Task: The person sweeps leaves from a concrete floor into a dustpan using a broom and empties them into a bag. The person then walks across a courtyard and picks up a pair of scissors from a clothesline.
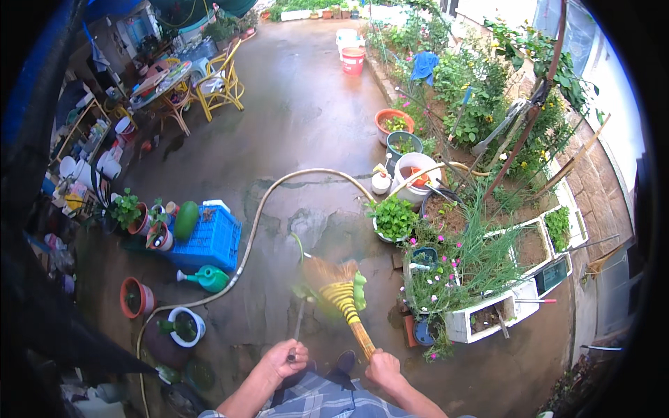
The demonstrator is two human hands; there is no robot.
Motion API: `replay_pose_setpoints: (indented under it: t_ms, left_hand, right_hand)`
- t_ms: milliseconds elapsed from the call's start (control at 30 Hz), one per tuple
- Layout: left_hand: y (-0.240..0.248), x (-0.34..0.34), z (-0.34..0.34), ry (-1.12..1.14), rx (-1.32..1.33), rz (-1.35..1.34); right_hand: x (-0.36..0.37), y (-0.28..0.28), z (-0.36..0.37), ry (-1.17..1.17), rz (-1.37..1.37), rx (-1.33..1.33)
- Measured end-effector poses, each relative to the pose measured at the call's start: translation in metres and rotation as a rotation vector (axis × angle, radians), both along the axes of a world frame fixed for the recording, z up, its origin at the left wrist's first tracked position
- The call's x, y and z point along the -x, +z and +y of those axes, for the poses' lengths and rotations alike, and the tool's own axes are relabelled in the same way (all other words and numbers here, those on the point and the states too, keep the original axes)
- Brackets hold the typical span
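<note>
My right hand is closed round the wooden handle of a straw broom bound with yellow and black bands. The broom's bristles point away from me, over the wet ground. My left hand grips a thin grey rod that reaches forward beside the broom. The rod's far end is blurred among pale green leafy bits, so its kind cannot be told. A green leaf shows against the broom's right side. Just beyond the bristles is a curved green stalk with a whitish end.
A long hose curves across the ground. On the left are a blue crate with a green gourd, a teal watering can and plant pots. Right of me stand white planter boxes, buckets and flowers. Yellow chairs stand farther off.
</note>
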State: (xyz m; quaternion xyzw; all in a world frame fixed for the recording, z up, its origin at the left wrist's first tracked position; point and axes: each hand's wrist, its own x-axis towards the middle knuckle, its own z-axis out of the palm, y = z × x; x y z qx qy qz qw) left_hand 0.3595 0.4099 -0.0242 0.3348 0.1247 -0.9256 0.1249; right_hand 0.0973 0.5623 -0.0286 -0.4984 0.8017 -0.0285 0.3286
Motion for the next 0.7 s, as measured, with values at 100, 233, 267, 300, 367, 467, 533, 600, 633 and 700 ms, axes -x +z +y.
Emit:
replay_pose_setpoints:
  t_ms: [100,233,267,300,367,467,533,600,633,700]
  left_hand:
    - [0.018,0.009,-0.024,0.040,0.077,-0.013]
    - [0.021,0.014,-0.067,0.131,0.100,0.006]
    - [0.024,0.018,-0.082,0.143,0.095,-0.023]
    - [0.027,0.020,-0.097,0.154,0.090,-0.051]
    - [0.019,0.022,-0.130,0.155,0.128,-0.015]
    - [0.021,0.025,-0.186,0.187,0.162,-0.030]
    - [0.015,0.030,-0.229,0.189,0.156,0.023]
    - [0.031,0.041,-0.277,0.187,0.110,-0.070]
    - [0.029,0.040,-0.300,0.190,0.109,-0.024]
    - [0.022,0.040,-0.345,0.194,0.110,0.070]
  right_hand:
    - [0.014,0.005,-0.035,0.047,-0.012,0.006]
    - [0.025,0.014,-0.095,0.121,0.037,0.059]
    - [0.029,0.014,-0.113,0.143,0.049,0.069]
    - [0.031,0.012,-0.129,0.165,0.060,0.078]
    - [0.041,-0.006,-0.165,0.193,0.109,0.122]
    - [0.049,0.004,-0.228,0.189,0.116,0.129]
    - [0.054,0.021,-0.279,0.180,0.151,0.157]
    - [0.055,0.035,-0.320,0.186,0.190,0.220]
    - [0.056,0.038,-0.345,0.189,0.172,0.206]
    - [0.061,0.045,-0.393,0.193,0.137,0.181]
